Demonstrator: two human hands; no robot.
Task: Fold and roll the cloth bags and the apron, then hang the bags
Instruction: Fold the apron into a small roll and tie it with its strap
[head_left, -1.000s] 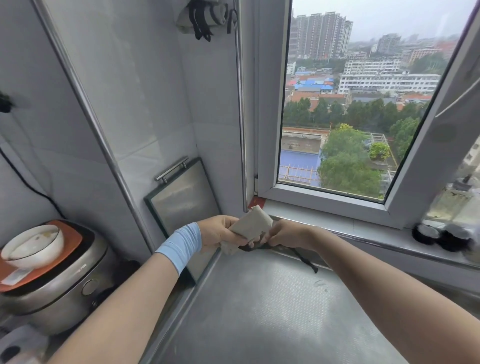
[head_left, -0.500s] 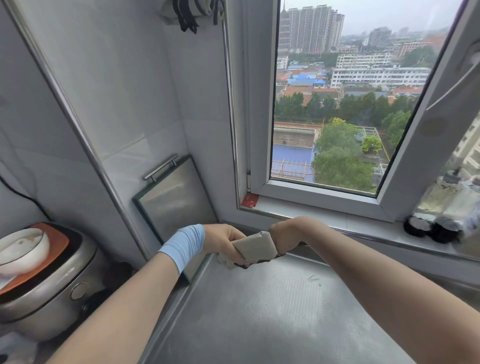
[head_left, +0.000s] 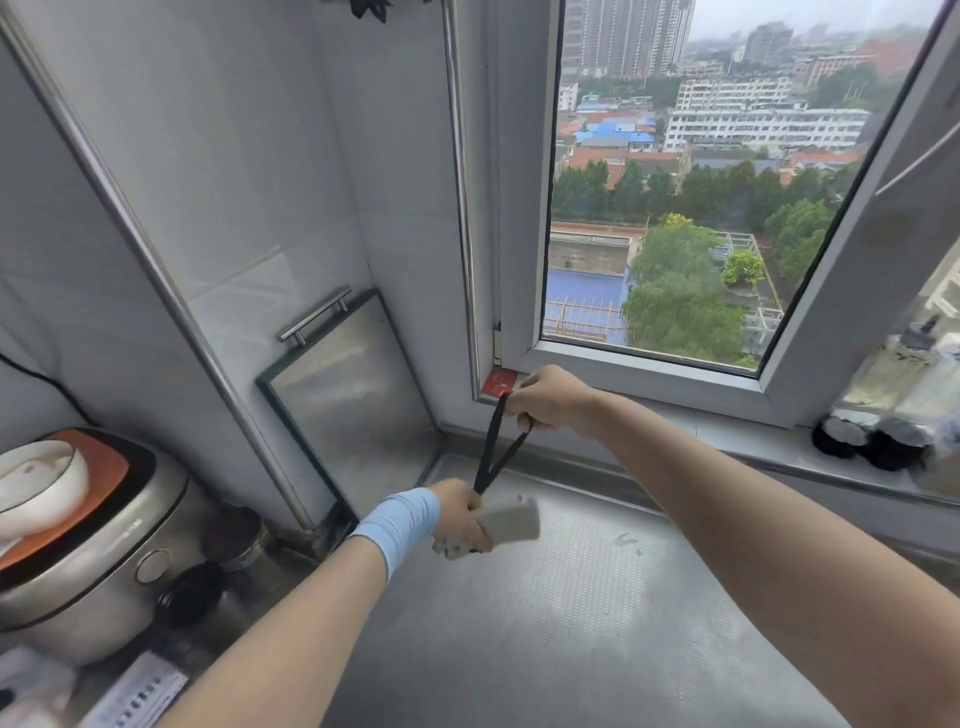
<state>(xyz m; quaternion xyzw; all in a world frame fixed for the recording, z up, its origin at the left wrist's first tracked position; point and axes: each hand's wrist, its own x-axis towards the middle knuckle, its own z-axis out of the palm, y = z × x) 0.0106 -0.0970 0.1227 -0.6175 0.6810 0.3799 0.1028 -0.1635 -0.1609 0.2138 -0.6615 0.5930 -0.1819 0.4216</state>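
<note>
A beige cloth bag rolled into a tight bundle (head_left: 506, 522) is gripped in my left hand (head_left: 460, 512), low over the steel counter (head_left: 571, 623). Its black strap (head_left: 496, 449) runs up from the bundle as a taut loop to my right hand (head_left: 548, 397), which is closed on the strap's top end in front of the window sill. A light blue band wraps my left wrist. Black straps of something hanging (head_left: 371, 6) show at the top edge of the wall; the rest of it is out of view.
A steel board with a handle (head_left: 353, 384) leans on the tiled wall. A rice cooker (head_left: 78, 561) with a white bowl (head_left: 36, 486) on its lid stands at left. Dark jars (head_left: 862, 441) sit on the sill at right. The window (head_left: 691, 208) is open.
My hands have come apart: the right one has pulled the black strap up and away from the bundle, the left has dropped lower with the rolled bag. The view has tilted down.
</note>
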